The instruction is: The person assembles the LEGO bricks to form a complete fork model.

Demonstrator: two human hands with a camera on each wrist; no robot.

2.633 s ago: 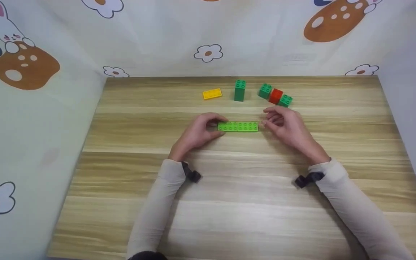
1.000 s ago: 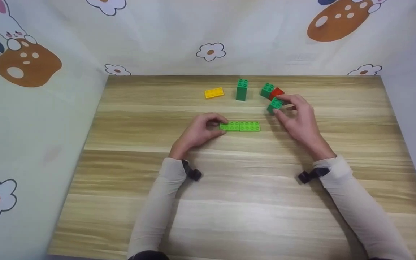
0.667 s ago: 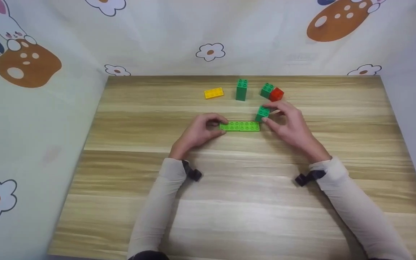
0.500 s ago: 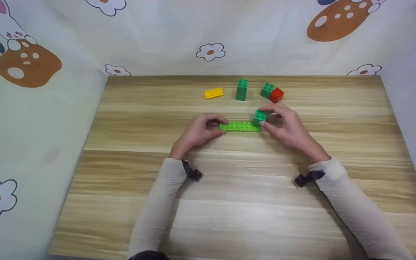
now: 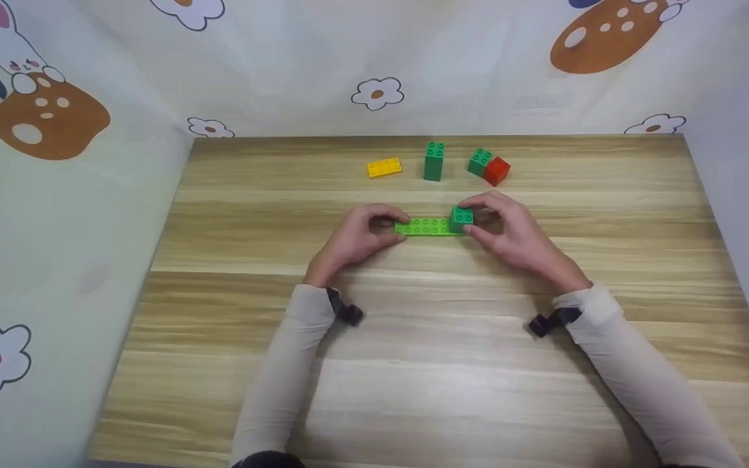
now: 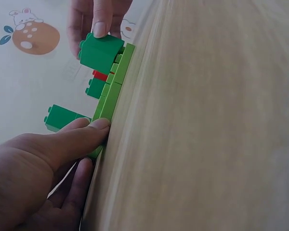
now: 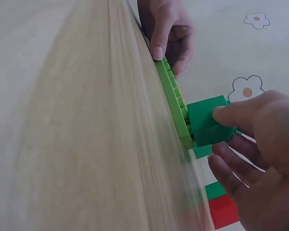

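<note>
Two light green flat studded plates (image 5: 423, 227) lie end to end in a row on the table. At the row's left end, my left hand (image 5: 358, 239) pinches the plate between thumb and fingers. My right hand (image 5: 511, 235) pinches a dark green square building block (image 5: 461, 220) at the right end of the row. In the right wrist view that block (image 7: 207, 120) sits at the studs of the plate (image 7: 172, 103), slightly tilted; whether it is fully seated I cannot tell. The left wrist view shows the thumb of the left hand (image 6: 53, 159) on the plate's side.
Behind the hands stand a yellow flat plate (image 5: 384, 168), a tall dark green block stack (image 5: 433, 162), and a dark green block (image 5: 480, 162) touching a red block (image 5: 497, 171). A patterned cloth wall (image 5: 452, 71) rises along the table's back edge.
My right hand has taken the dark green block from beside the red one and brought it left and nearer, onto the right end of the light green row. The left hand has stayed put.
</note>
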